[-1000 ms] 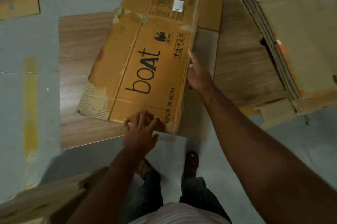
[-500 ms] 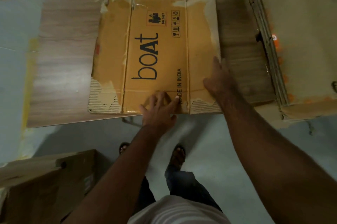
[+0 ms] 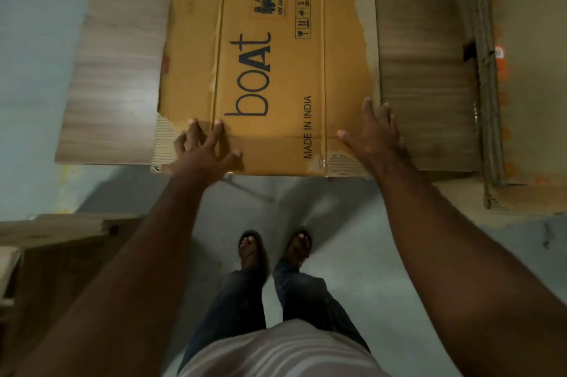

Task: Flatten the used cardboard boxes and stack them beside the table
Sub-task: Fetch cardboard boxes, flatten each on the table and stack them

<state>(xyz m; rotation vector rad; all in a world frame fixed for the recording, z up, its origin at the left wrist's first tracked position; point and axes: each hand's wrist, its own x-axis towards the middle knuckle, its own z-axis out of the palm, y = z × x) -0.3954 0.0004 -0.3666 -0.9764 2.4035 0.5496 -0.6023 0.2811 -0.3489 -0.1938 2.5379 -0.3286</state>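
A brown cardboard box [image 3: 276, 69] printed "boAt" and "MADE IN INDIA" lies flat on a wood-grain table [image 3: 116, 85]. Its near edge hangs slightly over the table's front edge. My left hand [image 3: 204, 151] rests palm down with spread fingers on the box's near left corner. My right hand [image 3: 372, 134] lies flat with fingers apart on the box's near right edge, partly over the tabletop. Neither hand grips anything.
A stack of flattened cardboard [image 3: 521, 85] lies at the right, overhanging the table edge. Another cardboard box [image 3: 55, 254] stands on the floor at the lower left. My sandalled feet [image 3: 273, 250] stand on the grey floor just before the table.
The box has gone from tilted and partly raised to lying flat and square to the table edge. My left hand slid left along the near edge; my right hand settled onto the right edge.
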